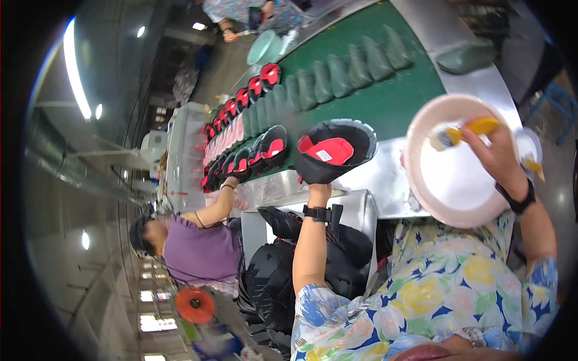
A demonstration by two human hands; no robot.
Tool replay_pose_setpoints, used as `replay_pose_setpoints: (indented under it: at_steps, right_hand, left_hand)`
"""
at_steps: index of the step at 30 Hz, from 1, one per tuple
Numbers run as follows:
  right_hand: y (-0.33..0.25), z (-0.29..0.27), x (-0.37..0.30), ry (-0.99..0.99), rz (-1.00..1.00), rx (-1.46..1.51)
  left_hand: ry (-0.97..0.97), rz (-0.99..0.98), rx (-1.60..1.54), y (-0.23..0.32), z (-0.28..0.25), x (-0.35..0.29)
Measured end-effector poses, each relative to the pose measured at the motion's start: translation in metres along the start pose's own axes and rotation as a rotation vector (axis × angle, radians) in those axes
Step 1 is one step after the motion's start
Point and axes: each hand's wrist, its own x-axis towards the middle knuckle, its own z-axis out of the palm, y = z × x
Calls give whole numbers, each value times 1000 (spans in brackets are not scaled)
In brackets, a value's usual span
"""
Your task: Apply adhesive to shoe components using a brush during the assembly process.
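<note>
My left hand (320,191) grips a black shoe upper (313,169) from below, its fingers mostly hidden behind it. The upper's opening faces up and shows a red lining with a small white label. In my right hand (498,153) is a paintbrush (480,125) with a yellow handle, its pale, wet-looking bristles pointing left. The brush is over a pale pink basin (421,180) that has white liquid in it.
A green conveyor belt (385,99) carries rows of grey-green shoe lasts (341,77) and black-and-red uppers (269,74). A co-worker in purple (201,249) reaches toward uppers at left. Black uppers (271,271) are piled below my left arm. Another brush (533,168) lies right of the basin.
</note>
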Motion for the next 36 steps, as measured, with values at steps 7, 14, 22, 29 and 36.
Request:
replay_pose_setpoints:
  at_steps: [7,14,22,29,36]
  right_hand:
    - [22,4,-18,-53,249,49]
    - [42,24,-17,-60,474,62]
    - [54,25,-11,-178,537,-34]
    - [52,35,-3,-233,514,15]
    - [58,14,-22,-174,502,4]
  left_hand:
    - [19,117,-202,-2,-66,86]
    - [257,190,68,-30,-134,183]
    - [284,135,1204,19,-177,195]
    - [373,-140,-253,21,-166,167]
    - [553,-268,423,15,-121,118]
